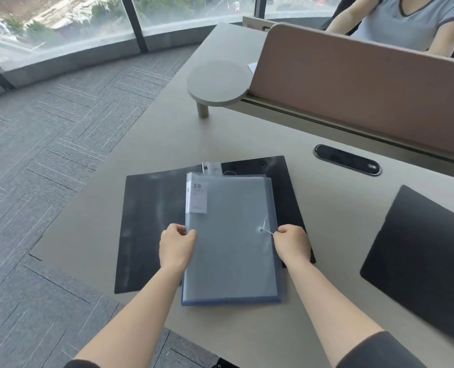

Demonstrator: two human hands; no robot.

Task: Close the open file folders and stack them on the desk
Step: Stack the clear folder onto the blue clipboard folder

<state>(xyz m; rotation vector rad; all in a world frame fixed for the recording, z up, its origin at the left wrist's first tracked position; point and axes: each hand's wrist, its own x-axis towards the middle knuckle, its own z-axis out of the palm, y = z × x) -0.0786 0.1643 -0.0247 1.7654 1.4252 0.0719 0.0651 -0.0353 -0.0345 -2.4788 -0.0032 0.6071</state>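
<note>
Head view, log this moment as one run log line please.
left hand: grips clear folder left edge | right hand: pinches its string | under it: open black folder | another black folder lies apart

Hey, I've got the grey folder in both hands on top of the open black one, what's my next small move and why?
Probably wind the string your right hand pinches around the button while your left hand steadies the spine. The grey folder looks closed but unfastened, and it lies on the open black folder, which must be freed to close.
</note>
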